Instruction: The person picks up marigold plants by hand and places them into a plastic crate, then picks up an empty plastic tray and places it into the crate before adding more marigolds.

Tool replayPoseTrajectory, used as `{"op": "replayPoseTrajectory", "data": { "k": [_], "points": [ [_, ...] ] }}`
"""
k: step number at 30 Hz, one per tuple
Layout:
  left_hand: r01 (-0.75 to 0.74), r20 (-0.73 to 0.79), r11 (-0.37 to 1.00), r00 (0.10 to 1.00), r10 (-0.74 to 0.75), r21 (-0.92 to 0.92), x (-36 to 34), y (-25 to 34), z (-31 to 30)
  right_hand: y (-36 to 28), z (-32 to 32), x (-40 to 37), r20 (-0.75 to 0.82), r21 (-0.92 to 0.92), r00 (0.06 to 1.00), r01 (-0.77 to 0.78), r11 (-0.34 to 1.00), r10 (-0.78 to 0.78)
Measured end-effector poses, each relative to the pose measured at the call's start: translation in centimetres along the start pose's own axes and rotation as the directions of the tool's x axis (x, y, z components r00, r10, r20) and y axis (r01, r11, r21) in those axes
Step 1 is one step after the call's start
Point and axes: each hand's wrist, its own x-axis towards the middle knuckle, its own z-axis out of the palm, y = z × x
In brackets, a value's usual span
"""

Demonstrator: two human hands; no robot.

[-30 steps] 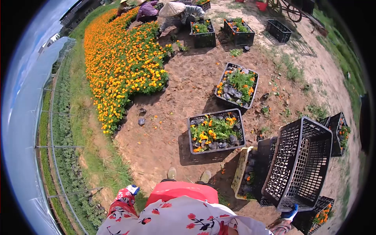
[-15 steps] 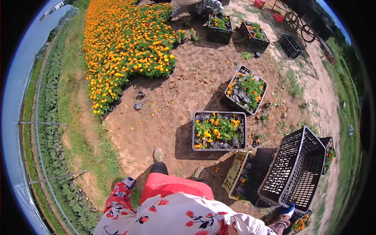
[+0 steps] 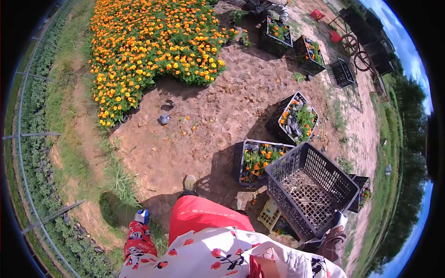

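Note:
My right hand (image 3: 340, 219), in a white and blue glove, grips the near right rim of an empty black plastic crate (image 3: 315, 160). The crate is raised and tilted, its lattice floor showing. It partly covers a yellow crate (image 3: 268, 216) below and the right part of a dark crate (image 3: 241, 162) of marigolds on the soil. My left hand (image 3: 141, 216), also gloved in white and blue, hangs beside my red trousers above the grass, loosely open with nothing visible in it.
Another marigold crate (image 3: 296, 95) stands beyond. Farther back are more crates (image 3: 276, 41) near a crouching person (image 3: 266, 6) and a wheeled cart (image 3: 361, 44). A dense marigold bed (image 3: 153, 51) fills the far left. Black plastic scraps (image 3: 164, 119) lie on the soil.
My right hand has swung the empty black crate up and leftward, away from the stack, so it now overlaps the marigold crate. The view has turned slightly; my left hand still hangs.

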Motion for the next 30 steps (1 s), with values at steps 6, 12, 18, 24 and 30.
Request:
{"op": "replayPoseTrajectory", "data": {
  "k": [6,12,18,24,30],
  "points": [
    [0.428,0.332,0.764,0.897,-0.293,-0.483,-1.4,-4.6,-5.0,-12.0,16.8,-5.7,0.552,-0.049,0.767,0.421,0.906,-0.327],
    [0.241,0.565,0.903,0.825,0.003,-0.355,0.6,-7.1,-5.2,-21.0,30.3,-13.4,0.731,0.098,0.553,0.495,0.863,-0.4],
    [0.552,0.456,0.641,0.826,-0.332,-0.533,-3.2,3.6,-5.6,-25.7,40.4,-14.0,0.715,0.234,0.434,0.591,0.772,-0.548],
    [0.319,0.229,0.847,0.943,-0.24,-0.425,-0.7,22.2,-1.6,-34.5,51.3,-10.5,0.646,-0.205,0.456,0.876,0.436,-0.612],
    [0.065,0.271,0.995,0.962,-0.041,-0.078,7.7,49.0,6.0,-33.4,57.5,-13.3,0.636,-0.042,0.63,0.604,0.796,-0.445]
  ]
}}
